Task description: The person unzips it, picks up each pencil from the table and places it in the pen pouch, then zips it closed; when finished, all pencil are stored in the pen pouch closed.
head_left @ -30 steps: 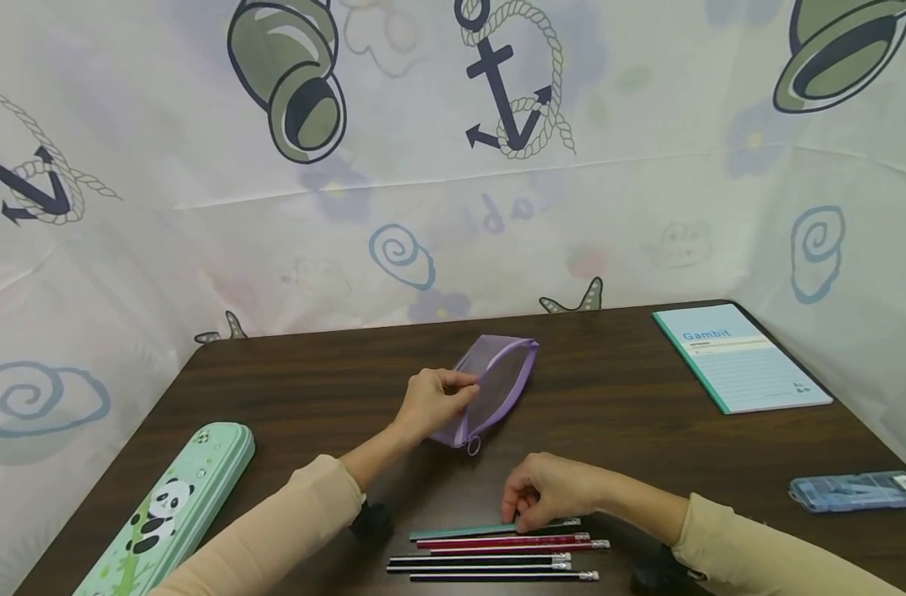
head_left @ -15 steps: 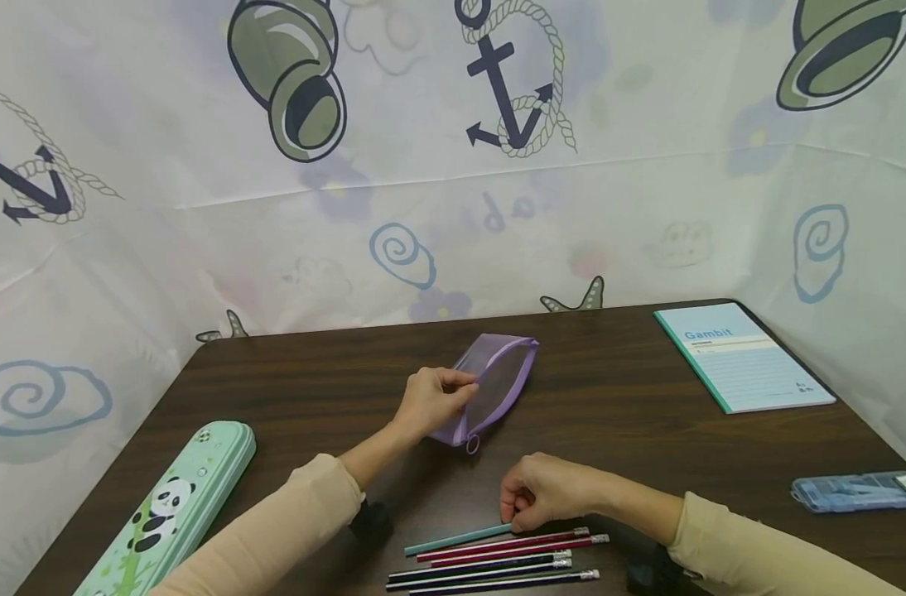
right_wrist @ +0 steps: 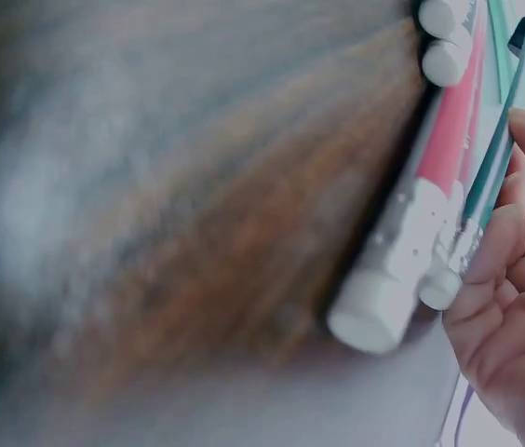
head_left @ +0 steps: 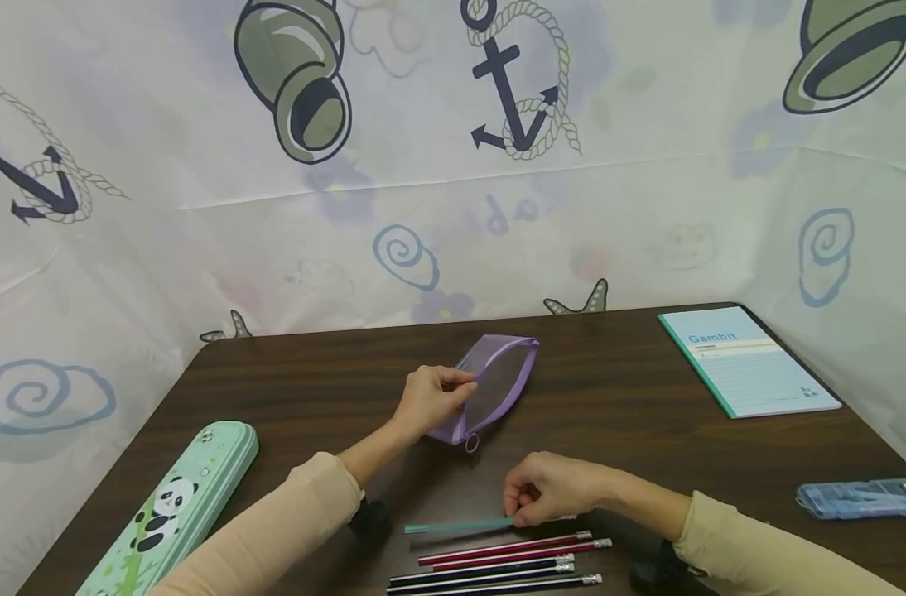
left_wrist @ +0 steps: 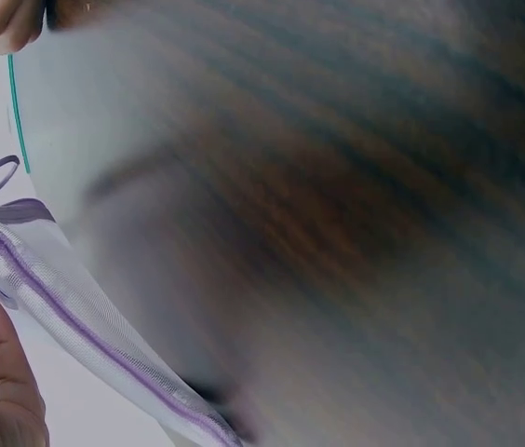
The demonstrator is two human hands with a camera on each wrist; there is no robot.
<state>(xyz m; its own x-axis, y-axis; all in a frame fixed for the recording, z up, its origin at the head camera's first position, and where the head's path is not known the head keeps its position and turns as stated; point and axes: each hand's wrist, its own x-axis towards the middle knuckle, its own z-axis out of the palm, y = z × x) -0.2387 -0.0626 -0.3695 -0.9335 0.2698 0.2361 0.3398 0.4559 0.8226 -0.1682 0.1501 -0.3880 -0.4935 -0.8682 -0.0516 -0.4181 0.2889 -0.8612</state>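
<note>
In the head view my left hand point(head_left: 432, 401) pinches the near edge of a purple mesh zipper pouch point(head_left: 514, 389), whose mouth gapes toward the right. The left wrist view has its purple zipper point(left_wrist: 67, 321) beside my fingers point(left_wrist: 6, 358). My right hand point(head_left: 553, 490) pinches a teal pencil point(head_left: 453, 526) near its eraser end, and a shadow lies on the table beneath it. The right wrist view shows this teal pencil point(right_wrist: 495, 168) between thumb and fingers. Just nearer to me lie two red pencils point(head_left: 508, 550) and several black pencils point(head_left: 483, 570), roughly parallel, with white erasers pointing right.
A mint pencil case point(head_left: 171, 505) with a panda print lies at the left. At the far right are a light blue notebook point(head_left: 751, 360) and a clear blue plastic case point(head_left: 863, 499). Printed cloth walls point(head_left: 453, 190) stand behind the dark wooden table point(head_left: 311, 372).
My right hand has taken the teal pencil up slightly from beside the red ones, its left end tilting and then levelling. The left hand has stayed at the pouch.
</note>
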